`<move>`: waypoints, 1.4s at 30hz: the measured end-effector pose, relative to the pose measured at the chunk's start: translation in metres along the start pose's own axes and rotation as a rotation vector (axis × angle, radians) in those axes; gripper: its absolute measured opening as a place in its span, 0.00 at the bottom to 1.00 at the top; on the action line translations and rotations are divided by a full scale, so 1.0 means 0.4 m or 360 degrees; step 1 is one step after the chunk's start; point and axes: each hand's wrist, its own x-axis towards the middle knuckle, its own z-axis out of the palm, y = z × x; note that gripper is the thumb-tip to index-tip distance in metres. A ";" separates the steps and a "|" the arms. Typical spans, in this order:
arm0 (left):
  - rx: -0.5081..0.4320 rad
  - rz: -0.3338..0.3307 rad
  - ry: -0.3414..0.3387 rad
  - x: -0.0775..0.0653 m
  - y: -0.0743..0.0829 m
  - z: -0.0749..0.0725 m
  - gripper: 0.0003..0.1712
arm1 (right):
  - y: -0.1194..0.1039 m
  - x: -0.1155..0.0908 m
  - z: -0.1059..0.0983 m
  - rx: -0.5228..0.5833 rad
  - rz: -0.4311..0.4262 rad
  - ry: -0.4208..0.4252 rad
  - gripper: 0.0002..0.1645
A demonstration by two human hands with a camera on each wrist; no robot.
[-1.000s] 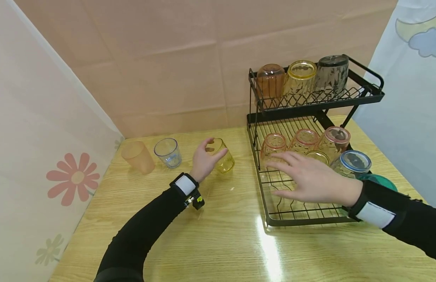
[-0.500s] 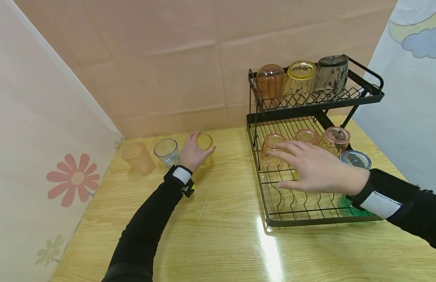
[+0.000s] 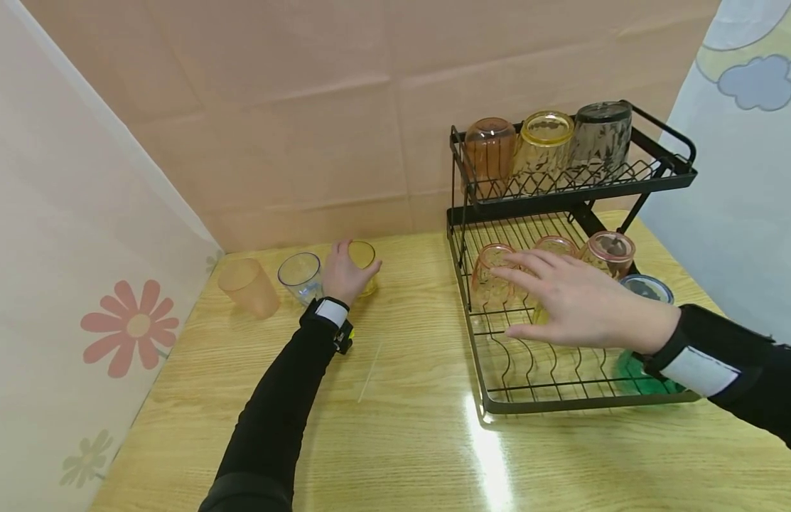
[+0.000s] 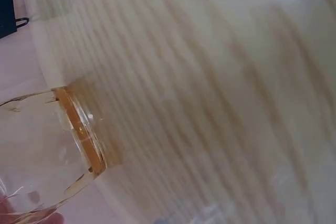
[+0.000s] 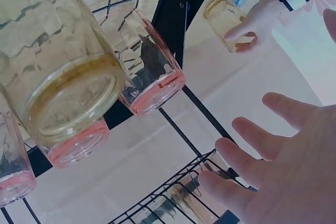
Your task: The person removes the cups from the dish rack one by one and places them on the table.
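Observation:
My left hand [image 3: 344,276] grips a yellow drinking glass [image 3: 369,286], thumb on its right side and fingers behind. The glass stands upright at the back of the table; its base shows in the left wrist view. Just left of that hand is a clear blue-rimmed glass [image 3: 300,276], then a frosted orange cup [image 3: 249,288]. My right hand [image 3: 587,302] hovers with spread fingers over the lower tier of a black dish rack [image 3: 580,403], holding nothing. Near it, upside down, are pink-based glasses [image 3: 491,281] and a yellow glass [image 5: 68,77], mostly hidden by the hand in the head view.
A blue-based glass [image 3: 647,288] and a green glass [image 3: 644,373] sit at the rack's right side. Its upper tier bears upturned brown [image 3: 491,153], yellow [image 3: 545,149] and grey [image 3: 602,139] glasses. Cloth walls [image 3: 273,142] enclose the wooden table [image 3: 401,441].
My left hand has carried the yellow glass leftward, close beside the blue-rimmed glass. My right hand has shifted slightly right and up over the rack.

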 end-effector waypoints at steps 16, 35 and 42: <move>0.0325 0.0291 -0.0396 -0.006 0.029 -0.117 0.51 | 0.025 0.030 -0.002 -0.0044 0.0011 -0.0006 0.50; 0.0408 0.0725 -0.0268 -0.103 0.206 -0.215 0.58 | 0.058 0.108 0.014 -0.0022 0.0190 -0.0175 0.53; 0.0316 0.0741 -0.0309 -0.139 0.263 -0.217 0.59 | 0.079 0.142 0.034 -0.0023 0.0229 -0.0256 0.57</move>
